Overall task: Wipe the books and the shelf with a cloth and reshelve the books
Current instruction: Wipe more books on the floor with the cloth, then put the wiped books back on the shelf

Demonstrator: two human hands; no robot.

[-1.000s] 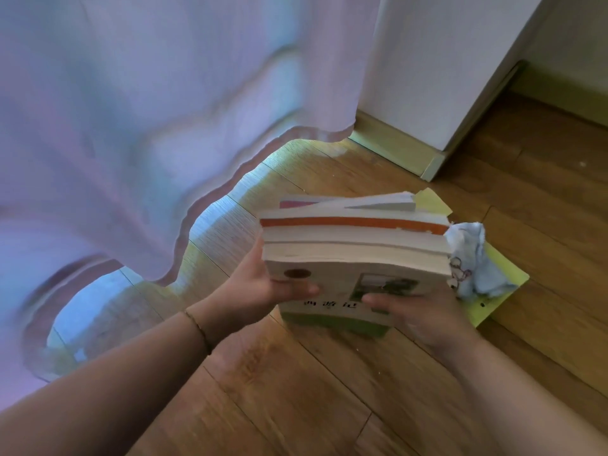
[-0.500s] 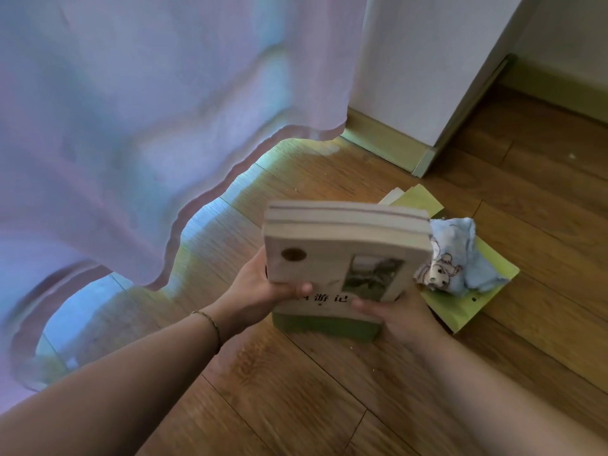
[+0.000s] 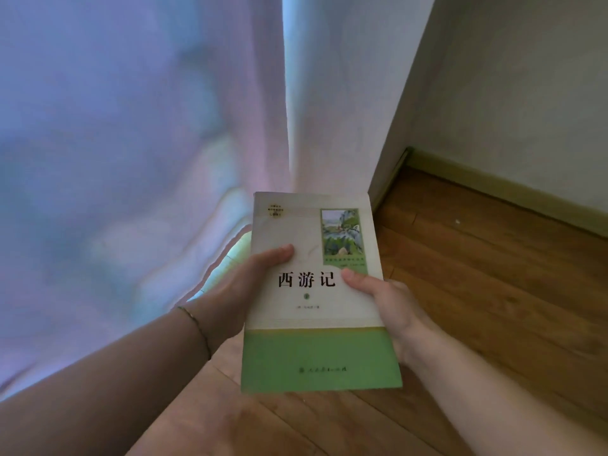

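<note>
Book [image 3: 316,311]: cream and green cover facing the camera, long axis running away from the person, top edge farthest, held above the wooden floor [image 3: 493,291]. Left hand [image 3: 240,291] and right hand [image 3: 388,304]: each grips one side edge, thumb pressed on the cover; other fingers hidden behind.

A wooden plank floor [image 3: 493,291] runs to a green skirting board [image 3: 513,189]; left of the board, a pale curtain [image 3: 131,159] reaches the floor.

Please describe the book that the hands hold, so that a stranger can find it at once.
Before the pale curtain, above the wooden floor, the left hand and right hand grip one book. Its cream cover has a green bottom band and a small landscape picture.
</note>
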